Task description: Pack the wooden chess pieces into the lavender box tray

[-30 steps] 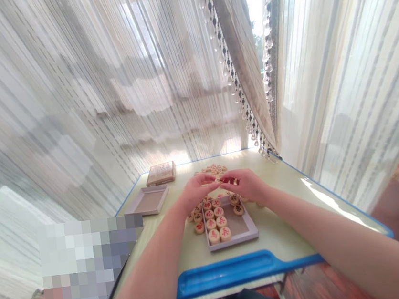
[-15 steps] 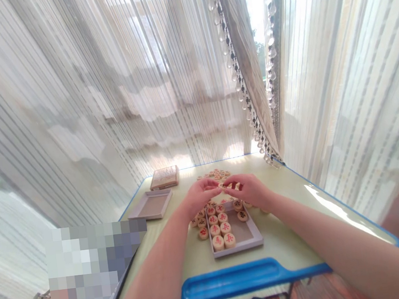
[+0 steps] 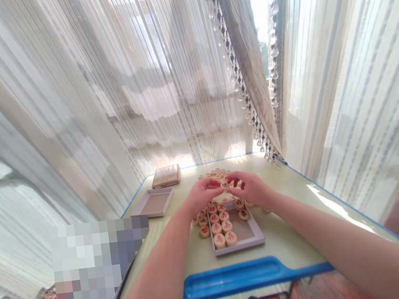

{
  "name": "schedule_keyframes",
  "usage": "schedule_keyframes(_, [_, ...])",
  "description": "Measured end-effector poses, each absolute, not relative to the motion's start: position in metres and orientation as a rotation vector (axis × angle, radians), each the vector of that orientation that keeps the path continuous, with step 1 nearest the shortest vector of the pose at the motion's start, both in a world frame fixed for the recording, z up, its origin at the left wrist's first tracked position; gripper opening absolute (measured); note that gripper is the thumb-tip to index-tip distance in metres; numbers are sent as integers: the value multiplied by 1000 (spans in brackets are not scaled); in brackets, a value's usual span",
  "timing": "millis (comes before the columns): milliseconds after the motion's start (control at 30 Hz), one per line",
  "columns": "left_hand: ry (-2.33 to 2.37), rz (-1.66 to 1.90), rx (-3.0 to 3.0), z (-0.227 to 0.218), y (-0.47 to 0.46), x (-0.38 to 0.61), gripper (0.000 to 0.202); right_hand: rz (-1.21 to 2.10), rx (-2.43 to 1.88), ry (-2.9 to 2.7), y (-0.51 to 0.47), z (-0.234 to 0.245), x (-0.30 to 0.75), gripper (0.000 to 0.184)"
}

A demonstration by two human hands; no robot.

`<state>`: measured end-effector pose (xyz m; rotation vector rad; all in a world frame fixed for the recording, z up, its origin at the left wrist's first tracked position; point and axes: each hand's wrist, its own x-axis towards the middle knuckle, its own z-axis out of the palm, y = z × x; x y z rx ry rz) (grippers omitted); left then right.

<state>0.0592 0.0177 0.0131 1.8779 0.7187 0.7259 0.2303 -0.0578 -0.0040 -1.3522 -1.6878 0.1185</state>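
Game piece (image 3: 224,185) is showing more face now, becoming easier to identify; left hand (image 3: 203,193) and right hand (image 3: 250,188) are clamping fingertips around it.

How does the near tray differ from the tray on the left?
The near tray holds round pieces with red or black characters, while the left tray shows its brownish bottom from wall to wall. The near tray lies toward the foreground; the left tray lies farther back. Both are shallow, pale-walled and rectangular, resting on the table.
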Motion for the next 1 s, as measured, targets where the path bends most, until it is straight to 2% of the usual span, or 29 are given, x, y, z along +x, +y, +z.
schedule_keyframes(500, [643, 714, 1879, 11, 19, 62, 30, 124, -1313, -1720, -56, -7, 231, 33])
schedule_keyframes(633, [692, 694, 1895, 11, 18, 60, 22, 161, -1312, -1730, -57, -5, 233, 35])
schedule_keyframes(700, [786, 740, 1932, 9, 21, 60, 18, 186, -1335, -1773, -60, -1, 236, 31])
schedule_keyframes(1000, [1139, 980, 2307, -5, 44, 54, 28, 350, -1446, -2160, -92, 35, 243, 20])
